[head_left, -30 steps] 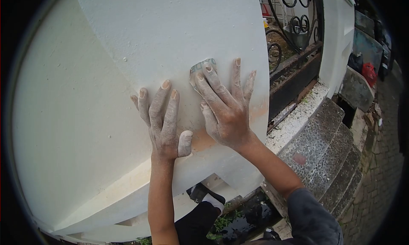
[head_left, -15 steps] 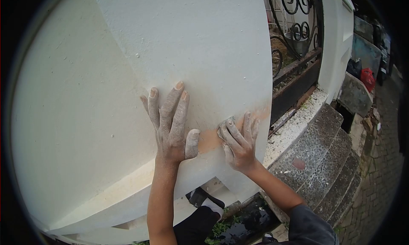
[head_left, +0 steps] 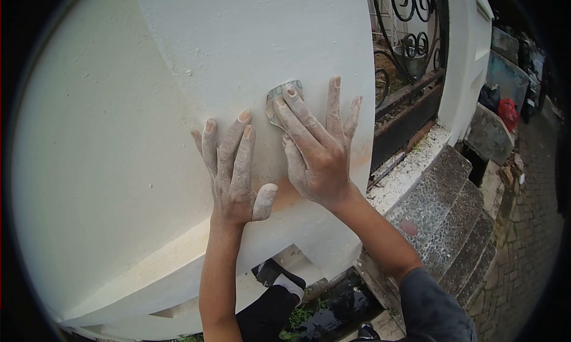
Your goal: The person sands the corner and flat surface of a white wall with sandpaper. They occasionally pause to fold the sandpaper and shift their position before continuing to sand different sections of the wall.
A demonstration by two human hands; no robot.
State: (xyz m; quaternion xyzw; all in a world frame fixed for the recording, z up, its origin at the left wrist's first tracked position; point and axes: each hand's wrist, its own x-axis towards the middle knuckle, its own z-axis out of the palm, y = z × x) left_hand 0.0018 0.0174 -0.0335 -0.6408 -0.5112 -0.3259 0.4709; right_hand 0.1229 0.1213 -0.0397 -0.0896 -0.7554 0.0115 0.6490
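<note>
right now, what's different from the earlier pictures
The right hand slid down the wall and has come back up to about where it began, with the small printed sheet under its fingers. Nothing was taken hold of or let go. The left hand stayed against the wall.

Wall (head_left: 267, 38): bright, soft daylight, faint shading.
Gate (head_left: 410, 125): darker, fine detail soft.
Paving (head_left: 529, 253): dim, stretched by lens distortion.
Frame edges: curved black vignette.
</note>
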